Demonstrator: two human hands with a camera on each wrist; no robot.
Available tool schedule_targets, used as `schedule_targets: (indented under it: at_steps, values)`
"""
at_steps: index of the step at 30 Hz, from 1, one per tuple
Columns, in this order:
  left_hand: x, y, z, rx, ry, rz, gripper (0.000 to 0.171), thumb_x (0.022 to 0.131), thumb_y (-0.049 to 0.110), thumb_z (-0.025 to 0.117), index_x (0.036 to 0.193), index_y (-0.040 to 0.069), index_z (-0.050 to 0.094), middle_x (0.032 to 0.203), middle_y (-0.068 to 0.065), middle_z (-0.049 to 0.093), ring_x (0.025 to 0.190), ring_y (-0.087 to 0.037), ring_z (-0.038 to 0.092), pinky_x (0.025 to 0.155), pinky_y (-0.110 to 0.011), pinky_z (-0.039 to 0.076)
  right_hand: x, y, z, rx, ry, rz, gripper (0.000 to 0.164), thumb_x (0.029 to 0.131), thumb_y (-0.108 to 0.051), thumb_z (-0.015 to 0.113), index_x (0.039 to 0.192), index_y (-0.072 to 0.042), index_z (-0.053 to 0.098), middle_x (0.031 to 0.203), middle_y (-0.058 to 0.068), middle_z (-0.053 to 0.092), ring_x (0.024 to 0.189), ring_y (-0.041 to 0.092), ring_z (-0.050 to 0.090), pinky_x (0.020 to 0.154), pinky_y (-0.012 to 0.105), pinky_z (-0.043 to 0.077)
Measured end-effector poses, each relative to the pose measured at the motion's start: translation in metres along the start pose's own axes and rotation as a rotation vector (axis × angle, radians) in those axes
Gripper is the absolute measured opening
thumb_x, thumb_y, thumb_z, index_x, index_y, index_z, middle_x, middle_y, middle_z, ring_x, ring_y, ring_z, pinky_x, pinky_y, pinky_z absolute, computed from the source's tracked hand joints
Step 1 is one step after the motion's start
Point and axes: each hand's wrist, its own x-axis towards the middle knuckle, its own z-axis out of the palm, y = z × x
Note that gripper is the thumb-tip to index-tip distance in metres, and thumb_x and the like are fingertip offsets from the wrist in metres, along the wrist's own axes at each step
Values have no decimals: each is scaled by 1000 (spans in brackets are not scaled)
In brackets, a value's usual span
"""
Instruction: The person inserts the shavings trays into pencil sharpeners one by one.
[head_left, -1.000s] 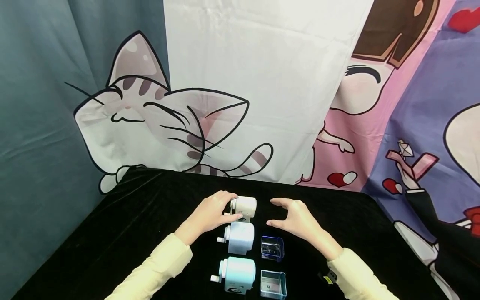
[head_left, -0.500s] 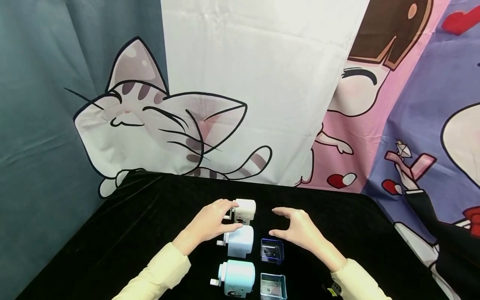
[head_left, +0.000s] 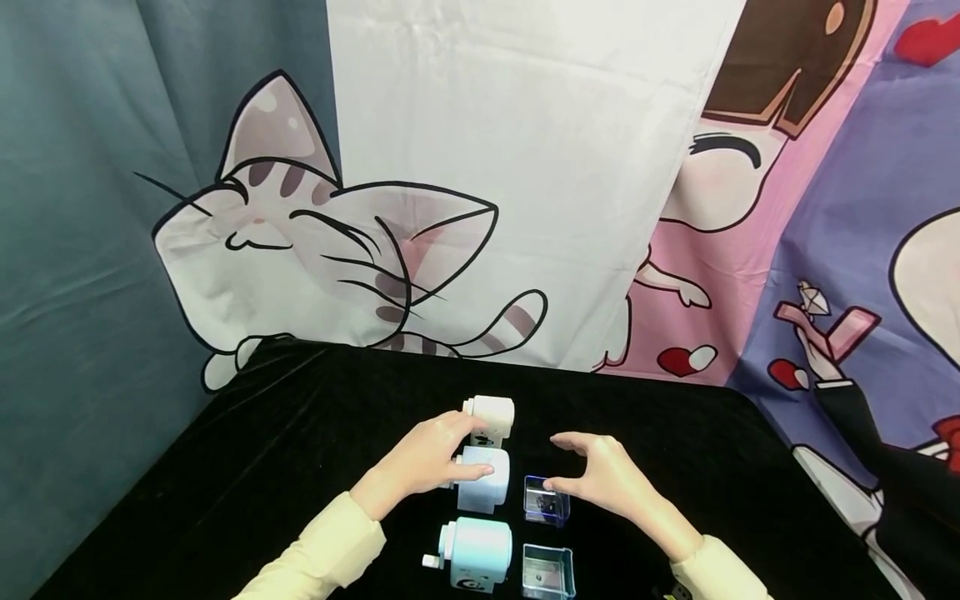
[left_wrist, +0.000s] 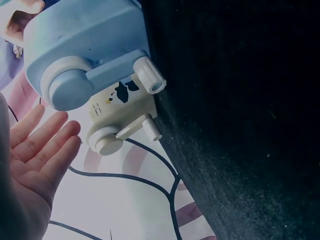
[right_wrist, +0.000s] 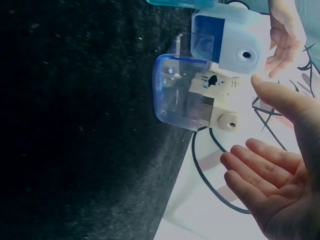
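Note:
Three hand-crank pencil sharpeners stand in a column: a cream sharpener [head_left: 495, 414] at the back, a pale blue sharpener [head_left: 483, 485] in the middle and a light turquoise sharpener [head_left: 480, 550] in front. Over the pale blue one's crank side my left hand [head_left: 429, 454] hovers, thumb and fingers spread apart around nothing. My right hand [head_left: 611, 475] hangs with spread fingers on the other side, its thumb overlapping a clear blue shavings drawer [head_left: 546, 504]. In the left wrist view the pale blue sharpener's crank [left_wrist: 117, 70] faces the straight left fingers. The right wrist view shows its drawer slot [right_wrist: 207, 37].
A second clear drawer, turquoise-tinted [head_left: 547, 572], lies beside the front sharpener. Black velvet cloth [head_left: 300, 467] covers the table. Behind it hangs a printed cartoon curtain [head_left: 525, 167].
Both hands have come nearer to the body, the left from beside the cream sharpener to the pale blue one, the right down to the blue drawer. The sharpeners and drawers have stayed put.

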Motion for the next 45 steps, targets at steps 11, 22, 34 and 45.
schedule_targets:
  at_steps: [11, 22, 34, 45]
  values:
    - [-5, 1, 8, -21, -33, -6, 62, 79, 66, 50, 116, 16, 55, 110, 0, 59, 92, -8, 51, 80, -30, 48, -12, 5, 6, 16, -78, 6, 56, 67, -45, 76, 109, -10, 63, 107, 1, 65, 95, 10, 57, 80, 35, 50]
    - [-6, 2, 19, -47, -71, -10, 66, 77, 69, 50, 115, 16, 54, 109, 1, 59, 88, -8, 51, 75, -26, 48, -21, 11, 12, 17, -128, -18, 58, 67, -49, 74, 108, -10, 63, 105, 3, 66, 93, 11, 58, 77, 34, 51]
    - [0, 4, 27, -43, -100, -33, 65, 75, 70, 52, 115, 19, 53, 105, 4, 59, 84, -8, 50, 72, -26, 46, -25, 13, 13, 13, -173, -16, 61, 66, -49, 75, 109, -8, 62, 102, 3, 66, 90, 9, 58, 76, 33, 51]
    - [-1, 3, 33, -79, -103, -40, 64, 72, 69, 56, 114, 20, 51, 98, 8, 58, 79, -4, 51, 68, -24, 47, -25, 18, 19, 1, -159, -49, 63, 62, -47, 78, 107, -7, 62, 100, 2, 67, 88, 7, 58, 75, 32, 52]
